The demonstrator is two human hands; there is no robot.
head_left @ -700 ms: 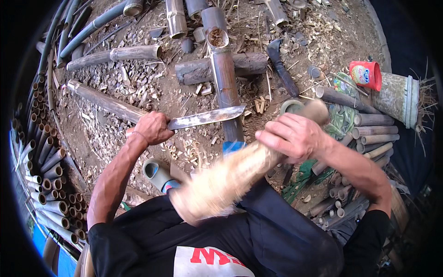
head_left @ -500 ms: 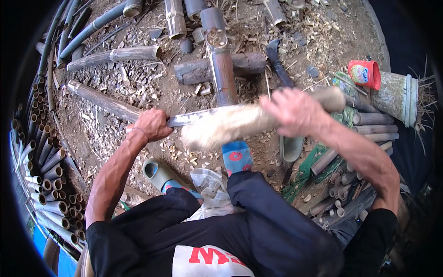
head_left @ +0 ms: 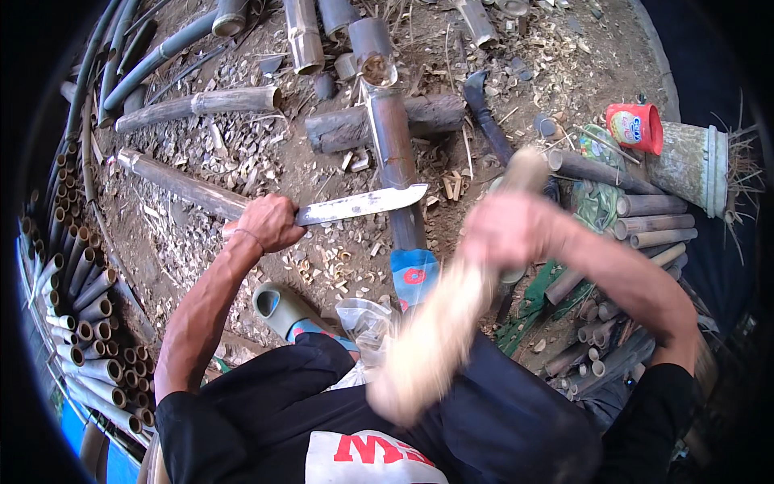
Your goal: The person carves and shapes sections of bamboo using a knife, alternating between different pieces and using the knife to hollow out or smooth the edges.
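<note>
My left hand (head_left: pixel 270 223) is wrapped round the handle of a machete (head_left: pixel 355 207). The broad, worn blade points right and crosses above a brown bamboo length (head_left: pixel 393 145), though I cannot tell if they touch. In my right hand (head_left: pixel 512 230) is a thick wooden club (head_left: pixel 439 343), blurred by motion. Its pale, heavy end hangs down over my lap, while the narrower end sticks out above the hand. The bamboo lies across a short dark log (head_left: pixel 339 129), and my foot in a blue sock (head_left: pixel 414 270) is at its near end.
Bamboo tubes are stacked at the left (head_left: pixel 93 323) and right (head_left: pixel 657 218). A red tub (head_left: pixel 634 129) rests beside a dirty pale bucket (head_left: pixel 685 173). Wood chips litter the soil. A green clog (head_left: pixel 282 310) is on my other foot, near a clear plastic bag (head_left: pixel 363 327).
The club has swung away from the machete blade, its thick end dropping toward my lap and turning more upright. The whole blade now shows. My left hand has barely moved.
</note>
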